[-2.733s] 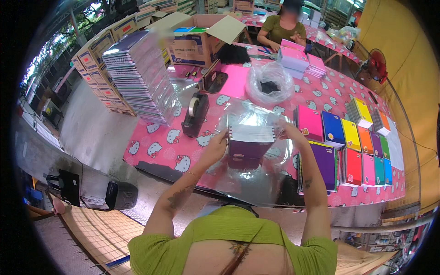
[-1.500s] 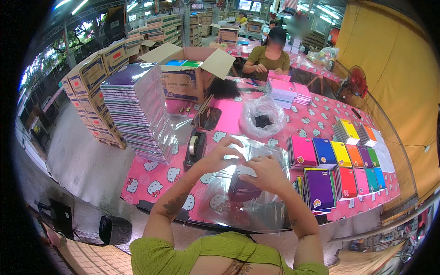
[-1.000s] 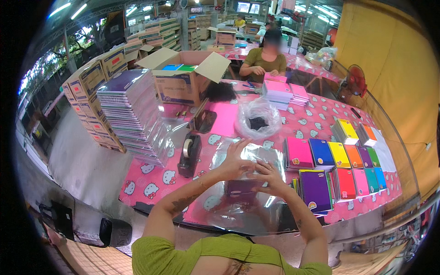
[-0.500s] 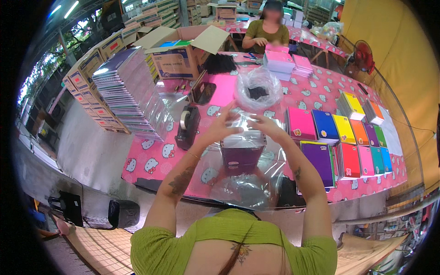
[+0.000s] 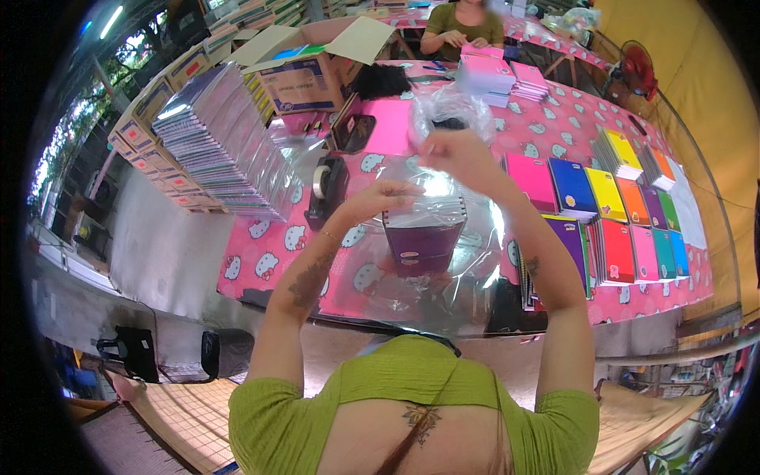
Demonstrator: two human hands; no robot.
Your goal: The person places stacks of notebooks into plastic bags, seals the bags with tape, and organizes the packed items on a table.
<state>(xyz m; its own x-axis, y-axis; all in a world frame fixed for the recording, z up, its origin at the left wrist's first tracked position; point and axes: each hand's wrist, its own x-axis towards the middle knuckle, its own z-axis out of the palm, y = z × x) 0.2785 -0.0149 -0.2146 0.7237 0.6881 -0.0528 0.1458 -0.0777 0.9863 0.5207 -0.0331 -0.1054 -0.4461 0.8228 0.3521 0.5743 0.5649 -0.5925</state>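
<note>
In front of me a stack of notebooks with a purple front cover [image 5: 423, 245] stands wrapped in clear plastic. More of the clear plastic film [image 5: 443, 301] spreads over the table on my side of it. My left hand [image 5: 384, 200] lies along the top of the stack, fingers stretched over the film. Above the far right corner of the stack, my right hand [image 5: 459, 161] is raised with its fingers curled in; anything pinched there is hidden. A black tape dispenser [image 5: 326, 194] stands left of the stack. Beyond my right hand lies a bundle of clear plastic bags [image 5: 443, 115].
A tall stack of wrapped notebooks [image 5: 222, 142] rises at left, near an open carton [image 5: 305, 83]. Colourful notebook piles [image 5: 609, 194] fill the right side. Across the table a person [image 5: 463, 32] handles pink notebooks [image 5: 484, 75]. A red fan [image 5: 637, 70] stands at far right.
My right hand has lifted off the stack's top and its fingers have curled. My left hand has come lower onto the stack, its fingers closer together. The view has shifted slightly.
</note>
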